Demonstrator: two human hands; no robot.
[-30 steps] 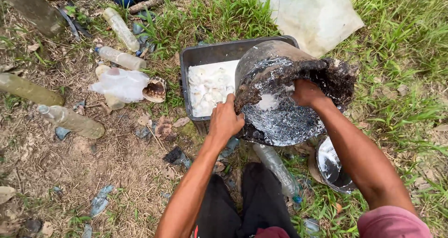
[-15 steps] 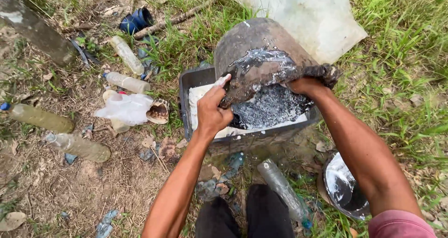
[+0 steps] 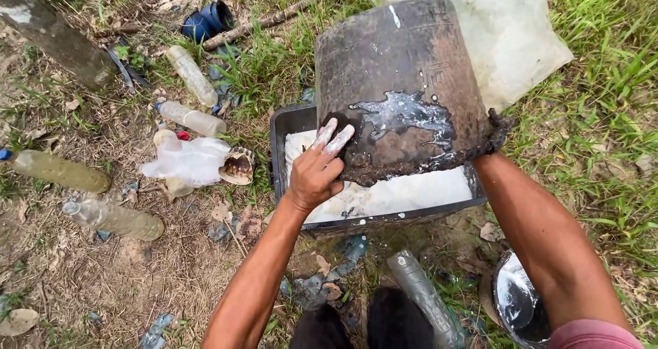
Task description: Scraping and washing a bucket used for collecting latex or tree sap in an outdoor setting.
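1. The left hand [image 3: 314,174], just left of frame centre, is closed round the crusted lower rim of the upturned black bucket [image 3: 401,82], its white-coated fingers [image 3: 339,138] pressed flat on the wall. That wet coating looks slippery, so the grip could slide.
2. The right hand is hidden behind the bucket's right edge; only the forearm [image 3: 541,232] shows, so I cannot tell how it is closed. It seems to bear much of the load, and a slip there could drop the bucket.
3. The bucket hangs mouth-down, centre to upper frame, over the black tray [image 3: 279,150], which holds white lumpy liquid [image 3: 391,195] near its front wall. A sudden release could splash it over.
4. Outward, plastic bottles [image 3: 195,78] litter the ground at left, and a small bowl [image 3: 517,304] sits lower right, close enough to be knocked.
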